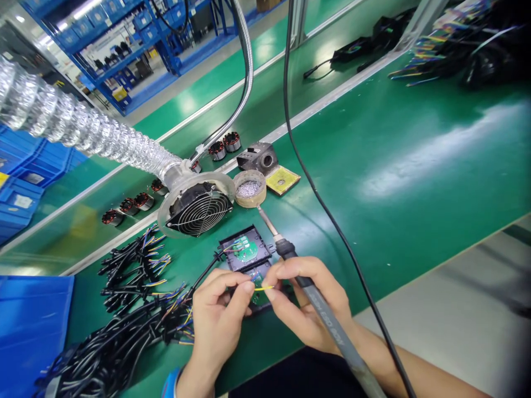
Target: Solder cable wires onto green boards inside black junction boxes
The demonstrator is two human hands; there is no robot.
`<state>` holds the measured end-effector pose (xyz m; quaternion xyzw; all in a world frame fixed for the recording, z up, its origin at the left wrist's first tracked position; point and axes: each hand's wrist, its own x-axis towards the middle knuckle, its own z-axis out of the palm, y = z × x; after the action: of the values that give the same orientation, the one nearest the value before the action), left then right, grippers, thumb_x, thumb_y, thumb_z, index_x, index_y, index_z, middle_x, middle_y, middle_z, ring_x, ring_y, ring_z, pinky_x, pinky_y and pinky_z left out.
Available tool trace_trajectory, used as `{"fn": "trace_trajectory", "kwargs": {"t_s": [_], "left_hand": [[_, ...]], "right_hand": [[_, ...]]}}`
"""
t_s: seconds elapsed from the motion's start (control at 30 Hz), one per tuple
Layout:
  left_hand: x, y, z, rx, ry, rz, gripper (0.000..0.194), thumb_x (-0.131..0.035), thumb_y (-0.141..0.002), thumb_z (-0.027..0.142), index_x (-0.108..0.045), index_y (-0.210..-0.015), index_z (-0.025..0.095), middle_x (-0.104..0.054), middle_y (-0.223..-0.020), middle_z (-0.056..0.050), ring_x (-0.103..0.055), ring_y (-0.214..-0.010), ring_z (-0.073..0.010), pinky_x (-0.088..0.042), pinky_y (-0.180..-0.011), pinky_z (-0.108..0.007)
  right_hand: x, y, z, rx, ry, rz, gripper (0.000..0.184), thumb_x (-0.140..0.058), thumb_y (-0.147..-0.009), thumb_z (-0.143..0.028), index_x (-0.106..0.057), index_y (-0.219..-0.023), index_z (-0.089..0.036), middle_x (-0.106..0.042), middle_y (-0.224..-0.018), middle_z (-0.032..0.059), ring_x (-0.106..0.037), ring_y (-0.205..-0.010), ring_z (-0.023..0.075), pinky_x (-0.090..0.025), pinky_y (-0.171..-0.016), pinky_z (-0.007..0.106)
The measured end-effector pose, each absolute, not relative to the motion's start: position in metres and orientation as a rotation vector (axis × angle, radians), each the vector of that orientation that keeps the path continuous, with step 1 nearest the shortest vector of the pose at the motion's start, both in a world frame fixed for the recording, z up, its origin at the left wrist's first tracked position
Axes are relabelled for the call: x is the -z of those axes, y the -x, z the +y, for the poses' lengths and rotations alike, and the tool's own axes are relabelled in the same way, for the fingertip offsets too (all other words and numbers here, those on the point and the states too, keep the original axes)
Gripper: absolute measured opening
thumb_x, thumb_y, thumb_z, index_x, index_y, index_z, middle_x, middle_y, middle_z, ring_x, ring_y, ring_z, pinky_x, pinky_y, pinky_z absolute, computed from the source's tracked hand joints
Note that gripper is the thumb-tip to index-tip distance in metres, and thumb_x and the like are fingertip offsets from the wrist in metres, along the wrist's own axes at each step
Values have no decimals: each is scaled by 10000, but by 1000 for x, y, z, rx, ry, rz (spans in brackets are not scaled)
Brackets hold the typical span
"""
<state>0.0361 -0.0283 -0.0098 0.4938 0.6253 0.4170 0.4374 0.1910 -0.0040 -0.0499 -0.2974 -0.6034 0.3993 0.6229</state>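
Note:
My left hand (222,312) pinches a thin yellow wire (262,288) between thumb and forefinger. The wire's far end meets the fingertips of my right hand (309,301), which also carries a grey soldering iron (327,320) across its palm. The iron's metal tip points away, towards a round tin of solder bits (250,189). Just beyond my hands lies a black plastic case with a green circuit board (245,249) and coloured wires. A second board (259,276) sits nearer, in another black case partly hidden by my fingers.
A fume extractor fan (201,213) on a foil duct (83,121) hangs at the left. Black cables (120,342) with stripped ends pile below it. A black cord (319,193) crosses the bench by a yellow sponge (282,180) and iron holder (259,158). Blue bins (33,331) stand left.

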Motion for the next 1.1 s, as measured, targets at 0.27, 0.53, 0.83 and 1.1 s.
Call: {"fn": "trace_trajectory", "kwargs": {"t_s": [0.27,0.53,0.83,1.1], "left_hand": [[11,-41,-29,-951,-1023,1441,359,-629,-861,517,-564,-792,170,-578,-656,14,-512,-521,-75,-457,-428,-152],[12,-36,-20,-957,-1001,1584,319,-589,-869,524,-526,-863,211,-551,-665,47,-460,-427,-76,-376,-330,-168],[9,-26,-5,-117,-2108,1758,185,-553,-883,133,-720,-925,199,-702,-850,-34,-637,-808,-214,-508,-757,-349],[17,-28,-16,-50,-2417,1799,219,-479,-914,111,-661,-1013,184,-655,-907,-65,-592,-836,-227,-528,-762,-359]], "right_hand": [[47,-186,1,-1039,669,-1382,351,-601,-848,-73,-508,-1142,-241,-679,-831,-6,-683,-712,129,-596,-680,253],[47,-186,-9,-804,735,-1471,318,-636,-779,-51,-537,-1010,-245,-683,-775,-9,-687,-654,142,-581,-613,243],[62,-216,1,-760,828,-1570,397,-537,-843,-7,-590,-1151,-252,-732,-884,13,-706,-758,155,-596,-680,283],[53,-242,8,-801,725,-1624,496,-508,-792,-81,-614,-1255,-225,-664,-802,43,-581,-615,158,-484,-518,300]]}}
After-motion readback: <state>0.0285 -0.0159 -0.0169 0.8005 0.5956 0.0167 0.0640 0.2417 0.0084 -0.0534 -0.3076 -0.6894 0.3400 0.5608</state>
